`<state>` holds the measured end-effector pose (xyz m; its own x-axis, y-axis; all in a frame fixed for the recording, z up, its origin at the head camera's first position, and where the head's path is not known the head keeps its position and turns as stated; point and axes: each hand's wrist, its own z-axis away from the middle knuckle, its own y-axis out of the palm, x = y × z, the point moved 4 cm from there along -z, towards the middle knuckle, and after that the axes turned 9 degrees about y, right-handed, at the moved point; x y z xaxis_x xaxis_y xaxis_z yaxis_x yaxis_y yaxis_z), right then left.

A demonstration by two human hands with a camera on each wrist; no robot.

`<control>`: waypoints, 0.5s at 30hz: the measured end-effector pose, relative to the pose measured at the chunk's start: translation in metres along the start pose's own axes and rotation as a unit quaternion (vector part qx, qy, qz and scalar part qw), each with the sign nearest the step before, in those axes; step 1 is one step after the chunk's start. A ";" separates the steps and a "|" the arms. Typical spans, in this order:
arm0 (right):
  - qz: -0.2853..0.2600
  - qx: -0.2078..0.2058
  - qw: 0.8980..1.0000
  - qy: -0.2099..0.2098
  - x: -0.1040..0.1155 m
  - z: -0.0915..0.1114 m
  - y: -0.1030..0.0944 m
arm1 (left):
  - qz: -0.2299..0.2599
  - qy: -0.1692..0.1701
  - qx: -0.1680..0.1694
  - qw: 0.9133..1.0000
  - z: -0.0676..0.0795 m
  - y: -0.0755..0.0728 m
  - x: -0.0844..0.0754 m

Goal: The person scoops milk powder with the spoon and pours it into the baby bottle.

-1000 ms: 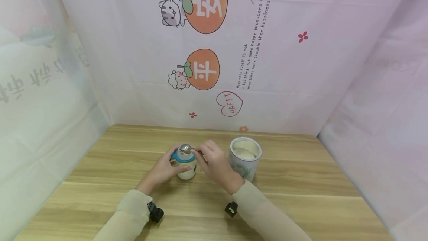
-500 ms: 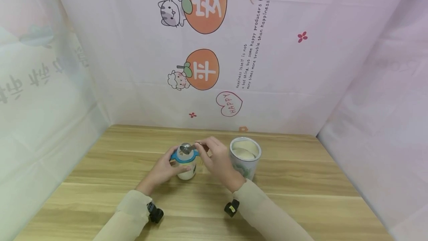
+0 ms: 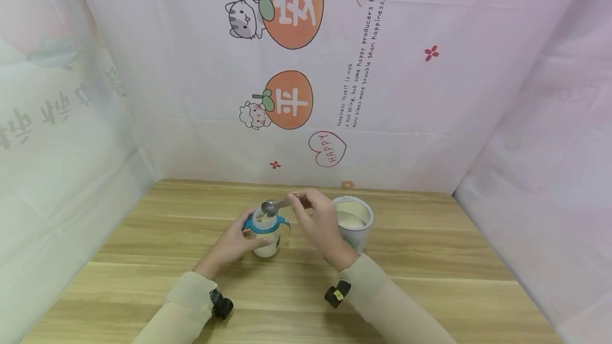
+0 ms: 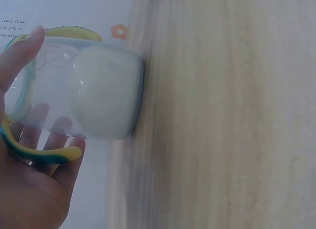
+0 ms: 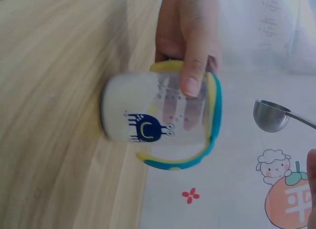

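A small clear baby bottle (image 3: 265, 237) with a blue-and-yellow handled collar and white powder in its base stands on the wooden table (image 3: 430, 259). My left hand (image 3: 241, 238) grips its side; the fingers (image 4: 25, 47) wrap the bottle (image 4: 98, 91) in the left wrist view. My right hand (image 3: 301, 201) pinches the handle of a metal measuring spoon (image 3: 270, 207), whose bowl hovers just above the bottle's open mouth. In the right wrist view the spoon (image 5: 269, 115) hangs clear of the bottle (image 5: 158, 109), and its bowl looks empty.
A round white tin (image 3: 359, 222) holding white powder stands open just right of my right hand. Printed pink cloth walls (image 3: 382, 94) close in the table at the back and on both sides. Bare wood lies in front of the bottle.
My right hand has lifted the spoon off the bottle's mouth, moving up and slightly right. The left hand and the bottle have stayed put.
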<state>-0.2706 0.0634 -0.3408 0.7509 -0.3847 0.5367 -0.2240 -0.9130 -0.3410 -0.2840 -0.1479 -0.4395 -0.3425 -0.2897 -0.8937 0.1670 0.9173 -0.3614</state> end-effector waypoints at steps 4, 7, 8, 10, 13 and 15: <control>-0.011 -0.006 1.000 0.001 0.000 -0.003 -0.005 | -0.004 0.003 0.001 1.000 0.000 0.000 -0.001; -0.018 -0.004 1.000 0.005 0.000 -0.004 -0.008 | -0.006 0.006 0.000 1.000 0.000 -0.001 -0.002; -0.022 -0.003 1.000 0.007 0.000 -0.004 -0.009 | -0.006 0.008 0.000 1.000 0.000 -0.001 -0.002; -0.026 -0.003 1.000 0.012 0.001 -0.004 -0.012 | -0.007 0.008 0.002 1.000 0.000 -0.001 -0.002; -0.026 -0.006 0.999 0.020 0.014 -0.007 -0.021 | -0.003 0.006 0.005 1.000 0.000 -0.001 -0.003; -0.023 -0.010 0.999 0.023 0.026 -0.009 -0.028 | -0.003 0.005 0.007 1.000 -0.001 -0.001 -0.004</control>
<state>-0.2506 0.0777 -0.3109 0.7320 -0.3472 0.5862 -0.2023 -0.9323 -0.2997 -0.2834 -0.1473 -0.4355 -0.3534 -0.2923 -0.8886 0.1774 0.9118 -0.3704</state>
